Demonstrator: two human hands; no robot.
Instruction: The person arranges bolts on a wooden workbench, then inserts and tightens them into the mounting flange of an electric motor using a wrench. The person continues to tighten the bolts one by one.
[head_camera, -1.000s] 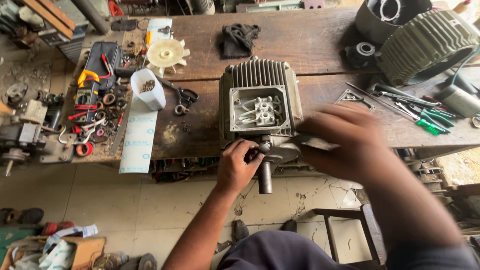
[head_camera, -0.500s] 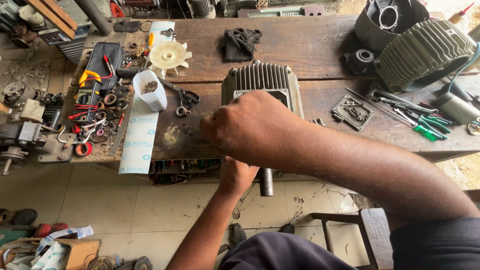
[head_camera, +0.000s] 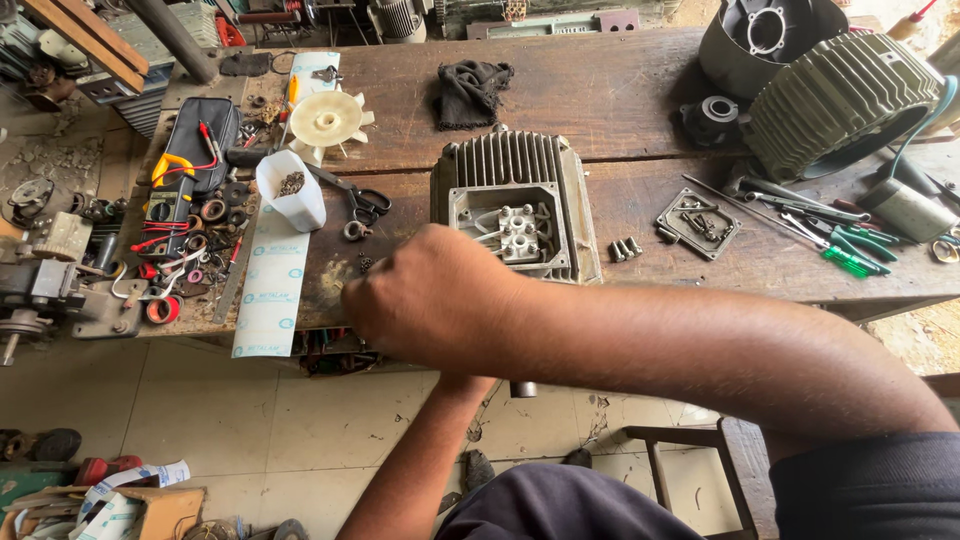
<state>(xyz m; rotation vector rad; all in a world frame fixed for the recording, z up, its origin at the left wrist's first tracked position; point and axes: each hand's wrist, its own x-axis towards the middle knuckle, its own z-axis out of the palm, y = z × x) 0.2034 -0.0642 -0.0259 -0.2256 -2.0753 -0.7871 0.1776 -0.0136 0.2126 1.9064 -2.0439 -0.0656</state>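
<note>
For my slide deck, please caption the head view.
Right hand reaches left across a finned motor on a cluttered wooden bench.

bare wood left of motor (head_camera: 515, 205), scissors (head_camera: 360, 200) and cup (head_camera: 292, 190) crowding beyond

The right hand (head_camera: 430, 300) is reaching leftward across the wooden workbench (head_camera: 620, 100), covering the front of the grey electric motor (head_camera: 515, 205). The left hand is lying hidden beneath it, only its forearm (head_camera: 420, 460) showing. Scissors (head_camera: 355, 195) and a white cup (head_camera: 290, 190) are sitting just left.
</note>
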